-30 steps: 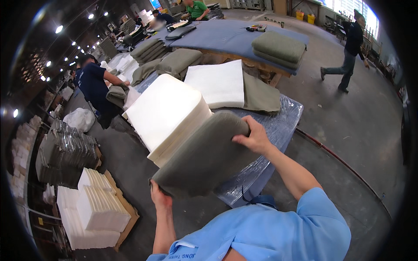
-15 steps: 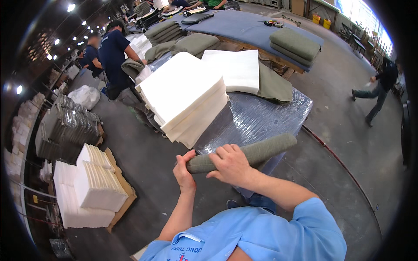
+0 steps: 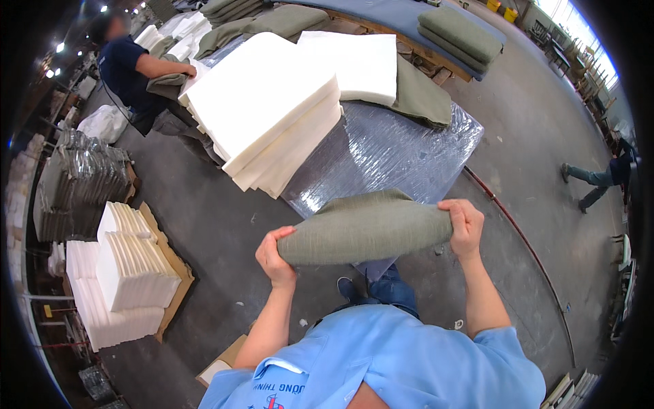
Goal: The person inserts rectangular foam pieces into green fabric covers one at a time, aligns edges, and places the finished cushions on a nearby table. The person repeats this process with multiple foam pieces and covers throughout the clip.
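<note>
A grey-green fabric-covered cushion (image 3: 371,228) hangs level in front of my body, just off the near edge of the wrapped table. My left hand (image 3: 276,255) grips its left end, fingers curled over the cloth. At the opposite end, my right hand (image 3: 464,225) is closed on the corner. Beyond it stands a tall stack of white foam pads (image 3: 272,102). Beside that stack, one more white foam pad (image 3: 357,68) lies on a flat grey-green cover (image 3: 424,95).
The table (image 3: 402,143) is wrapped in shiny clear film. On the floor at left, white foam stacks (image 3: 136,273) rest on cardboard. A person in dark blue (image 3: 133,75) handles grey-green cloth at far left; another person (image 3: 603,177) walks at far right. A dark red hose (image 3: 518,235) curves along the floor.
My right hand has moved from the cushion's left part to its right end. The cushion now faces me broadly, stretched between both hands. My view has tipped down.
</note>
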The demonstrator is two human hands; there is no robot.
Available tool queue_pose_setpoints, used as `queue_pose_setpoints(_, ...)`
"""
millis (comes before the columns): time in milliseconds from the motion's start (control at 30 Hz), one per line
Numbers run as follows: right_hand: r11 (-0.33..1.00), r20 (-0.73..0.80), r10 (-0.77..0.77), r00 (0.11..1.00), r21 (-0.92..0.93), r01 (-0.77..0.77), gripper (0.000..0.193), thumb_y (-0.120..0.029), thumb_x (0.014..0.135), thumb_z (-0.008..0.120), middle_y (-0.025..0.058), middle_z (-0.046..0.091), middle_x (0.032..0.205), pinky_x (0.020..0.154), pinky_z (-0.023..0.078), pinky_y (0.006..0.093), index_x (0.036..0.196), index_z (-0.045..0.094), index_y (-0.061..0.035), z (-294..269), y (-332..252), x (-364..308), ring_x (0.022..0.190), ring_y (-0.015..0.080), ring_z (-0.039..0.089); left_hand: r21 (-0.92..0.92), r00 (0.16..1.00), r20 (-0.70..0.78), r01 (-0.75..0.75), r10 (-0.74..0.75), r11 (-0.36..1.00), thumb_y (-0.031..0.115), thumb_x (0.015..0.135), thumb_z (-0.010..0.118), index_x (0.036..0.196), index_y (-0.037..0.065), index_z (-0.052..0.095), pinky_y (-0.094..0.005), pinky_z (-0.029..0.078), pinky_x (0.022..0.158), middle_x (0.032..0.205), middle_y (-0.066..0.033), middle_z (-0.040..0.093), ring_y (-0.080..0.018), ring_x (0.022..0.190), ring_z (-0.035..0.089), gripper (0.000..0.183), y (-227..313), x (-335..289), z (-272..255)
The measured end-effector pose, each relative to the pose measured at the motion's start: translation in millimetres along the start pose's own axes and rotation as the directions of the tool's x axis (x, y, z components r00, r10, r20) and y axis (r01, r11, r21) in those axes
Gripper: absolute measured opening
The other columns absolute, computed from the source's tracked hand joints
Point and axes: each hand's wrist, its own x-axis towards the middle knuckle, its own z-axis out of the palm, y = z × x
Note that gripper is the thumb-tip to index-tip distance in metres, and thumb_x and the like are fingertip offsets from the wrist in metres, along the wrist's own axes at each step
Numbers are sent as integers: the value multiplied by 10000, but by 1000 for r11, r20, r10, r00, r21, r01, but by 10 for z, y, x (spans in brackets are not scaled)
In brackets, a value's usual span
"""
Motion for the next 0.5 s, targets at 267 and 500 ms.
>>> queue_pose_setpoints(267, 755, 35, 224, 974, 625, -196, 542, -360, 1075, 390, 163, 747, 1001, 906, 498, 351, 995, 739, 47, 54, 410, 149, 928, 239, 677, -292, 994, 65, 103, -87, 951, 313, 1023, 363, 939, -39, 698, -410, 500, 926, 988, -208, 734, -278, 960, 677, 493, -194, 173, 21)
queue_pose_setpoints(500, 512, 463, 355, 812, 631, -583, 443, -379, 992, 575, 186, 620, 1383, 1104, 422, 409, 1132, 722, 13, -212, 674, -259, 1287, 262, 569, -98, 797, 452, 490, -400, 866, 385, 993, 509, 1225, -31, 680, -422, 390, 1150, 1443, -171, 573, -288, 1351, 519, 506, -142, -132, -513)
